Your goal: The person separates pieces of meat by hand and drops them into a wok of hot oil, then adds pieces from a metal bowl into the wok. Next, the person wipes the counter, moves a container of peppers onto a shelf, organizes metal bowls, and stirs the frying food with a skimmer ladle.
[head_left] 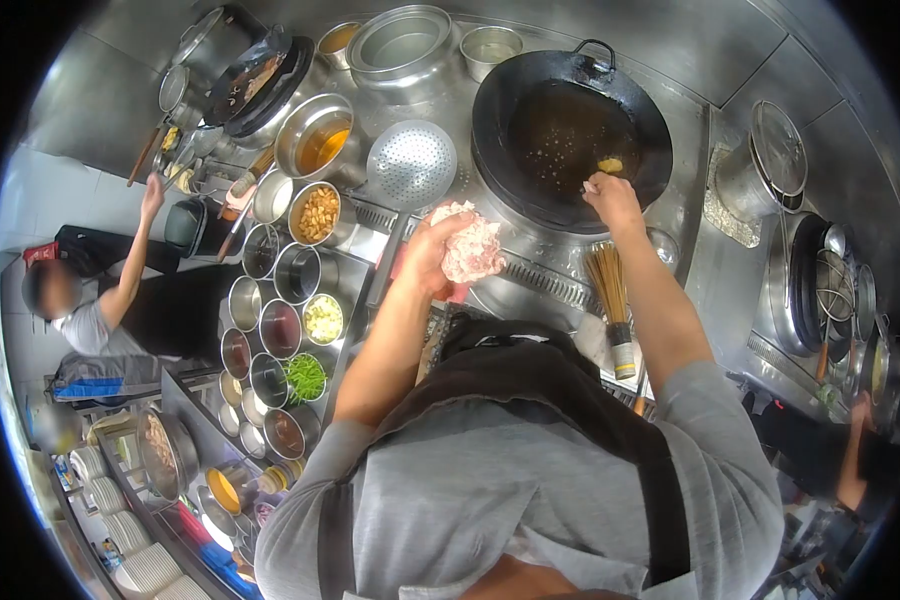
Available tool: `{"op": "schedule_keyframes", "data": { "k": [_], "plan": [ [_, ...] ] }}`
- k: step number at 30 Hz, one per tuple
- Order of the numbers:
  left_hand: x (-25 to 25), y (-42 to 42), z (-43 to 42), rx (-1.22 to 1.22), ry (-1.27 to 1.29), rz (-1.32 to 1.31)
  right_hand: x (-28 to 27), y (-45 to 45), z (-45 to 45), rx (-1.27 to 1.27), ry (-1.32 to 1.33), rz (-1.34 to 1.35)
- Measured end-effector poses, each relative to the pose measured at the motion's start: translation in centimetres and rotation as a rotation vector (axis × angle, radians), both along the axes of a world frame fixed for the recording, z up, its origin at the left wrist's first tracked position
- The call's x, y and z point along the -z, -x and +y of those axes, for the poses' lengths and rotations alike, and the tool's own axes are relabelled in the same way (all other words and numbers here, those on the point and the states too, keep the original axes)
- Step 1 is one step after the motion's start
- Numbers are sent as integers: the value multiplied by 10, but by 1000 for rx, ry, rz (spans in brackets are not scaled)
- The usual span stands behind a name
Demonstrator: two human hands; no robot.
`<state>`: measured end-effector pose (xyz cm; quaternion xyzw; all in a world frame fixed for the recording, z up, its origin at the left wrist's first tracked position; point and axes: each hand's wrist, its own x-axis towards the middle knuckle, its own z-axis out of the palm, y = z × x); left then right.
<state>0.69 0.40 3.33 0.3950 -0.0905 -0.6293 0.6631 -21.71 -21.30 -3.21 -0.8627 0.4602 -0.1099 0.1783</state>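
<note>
My left hand (427, 250) is wrapped round a large clump of pale pink coated raw meat (472, 247), held in front of the stove edge. Over the near right rim of a black wok (490, 130), my right hand (613, 200) reaches in, fingers pinched together. A small pale bit of meat (590, 187) shows at its fingertips. Dark oil (560, 125) with scattered bubbles fills the wok's bottom. One yellowish piece (610, 165) floats there, just beyond my right fingers.
Left of the wok lies a perforated steel strainer (412, 165). A bamboo brush (607, 290) is below my right forearm. Metal pots of ingredients, including chopped greens (304, 377), stand at left. A co-worker (120, 310) reaches toward another wok; another person's arm (855, 460) is at right.
</note>
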Motion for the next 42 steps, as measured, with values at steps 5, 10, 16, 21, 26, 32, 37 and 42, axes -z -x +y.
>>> {"op": "schedule_keyframes", "data": {
  "k": [5,10,16,21,26,32,37,42],
  "plan": [
    [-2,-1,5,22,-3,14,2,-6,12,136,-39,-663],
    [-22,8,17,-40,49,-39,-94,26,121,360,-263,-1109],
    [-32,15,14,133,165,-165,-92,45,181,-79,-358,-865],
    [-36,39,-15,166,227,-146,-77,-5,152,-27,-677,-962],
    [-41,45,-27,31,342,-181,-78,1,141,-157,-668,-888],
    [-32,38,-26,29,373,34,-90,-7,142,-73,-937,-1107],
    [-38,7,-17,393,486,-6,-84,-5,132,-119,-748,-1018],
    [-55,16,-20,567,238,-546,-93,-15,126,-188,-542,-905]
  ]
}}
